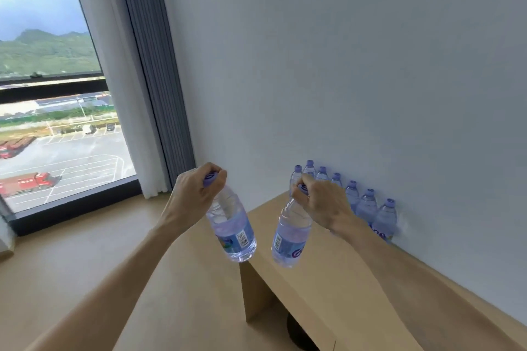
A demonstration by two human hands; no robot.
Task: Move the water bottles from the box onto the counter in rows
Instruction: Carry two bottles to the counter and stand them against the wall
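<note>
Clear plastic, tinted lilac, with purple caps: I have two water bottles in the air, one per hand. My left hand (196,188) has its fingers curled round the neck and cap of the left bottle (232,229), which hangs tilted, its base swung toward 5 o'clock, over the floor just off the counter's near corner. My right hand (320,202) grips the cap of the right bottle (291,234) the same way; that one tilts with its base toward 7 o'clock and hangs above the counter's left end. The two bottles are near each other at their bases but apart.

At 2 o'clock from my right hand, a row of bottles (368,205) stands upright on the counter (342,279), tight against the wall (342,65), touching or nearly so. I count about seven caps, though my hand hides part of the far end, so I cannot be sure.

The counter is pale wood and runs along the wall toward 5 o'clock. The floor (71,265) is a similar light wood. At 10 o'clock is a large window (51,94) with a curtain (142,80) beside it, looking onto a car park with red trucks.
</note>
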